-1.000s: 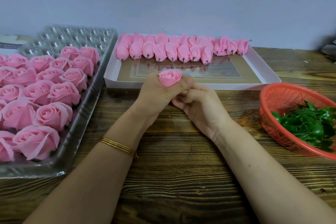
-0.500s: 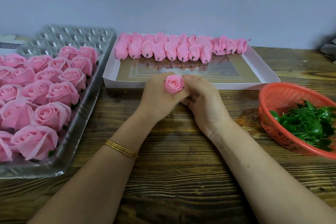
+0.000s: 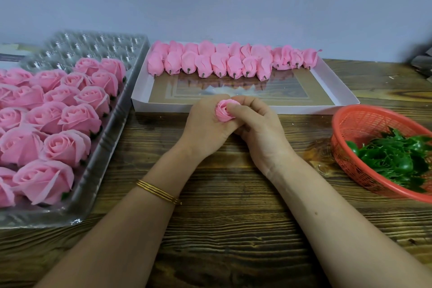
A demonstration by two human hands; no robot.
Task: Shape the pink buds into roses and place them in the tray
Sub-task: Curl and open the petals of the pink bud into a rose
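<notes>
Craft wkshop: wood table, tray of roses, box w/ buds, leaf basket.

Left hand cups bud; right hand fingers pinch its edge; hands touching.

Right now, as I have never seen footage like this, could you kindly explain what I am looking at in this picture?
There is no machine here: a person works with bare hands, and the one camera sits on their head, looking forward and down. That is why both forearms enter from below. The left hand grips a pink bud while the right hand pinches its petals. On the wooden table lie a clear plastic tray on the left, partly filled with finished roses, a white box behind the hands with a row of closed buds, and a red basket of green leaves on the right.
</notes>
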